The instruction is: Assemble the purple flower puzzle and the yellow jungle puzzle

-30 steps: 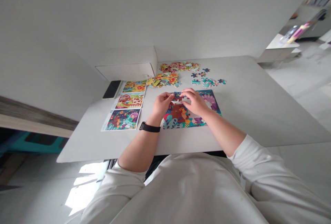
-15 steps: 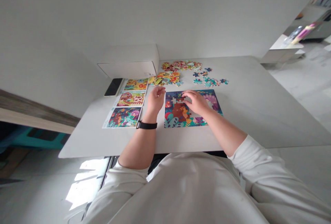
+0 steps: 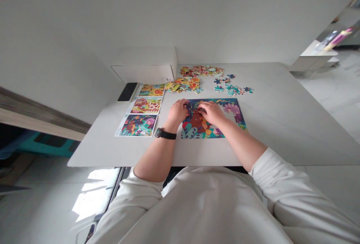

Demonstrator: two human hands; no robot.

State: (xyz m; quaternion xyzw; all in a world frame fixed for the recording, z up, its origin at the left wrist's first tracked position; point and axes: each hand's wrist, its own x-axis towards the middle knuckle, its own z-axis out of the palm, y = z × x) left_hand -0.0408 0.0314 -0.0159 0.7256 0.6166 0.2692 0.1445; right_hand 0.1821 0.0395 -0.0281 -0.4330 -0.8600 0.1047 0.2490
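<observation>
A partly assembled jigsaw puzzle [image 3: 197, 124] with a dark, colourful animal scene lies flat on the table in front of me. My left hand [image 3: 177, 113], a black watch on its wrist, touches the puzzle's upper left edge with bent fingers and the thumb apart from them. Over the upper middle of the puzzle, my right hand [image 3: 212, 112] has its thumb and fingers closed together on what looks like a puzzle piece, mostly hidden by the fingertips. To the left lies a reference sheet [image 3: 136, 125] with three printed pictures, the lowest resembling this puzzle.
Loose teal and navy pieces [image 3: 231, 89] lie beyond the puzzle to the right. Yellow-orange pieces [image 3: 184, 85] and a red-green pile [image 3: 201, 71] sit farther back. A white box [image 3: 143, 73] stands against the wall, with a phone [image 3: 127, 92] before it on the table [image 3: 281, 124].
My left hand has come down and right onto the puzzle's upper left edge. My right thumb and fingers have drawn together over the upper middle. The view has shifted slightly.
</observation>
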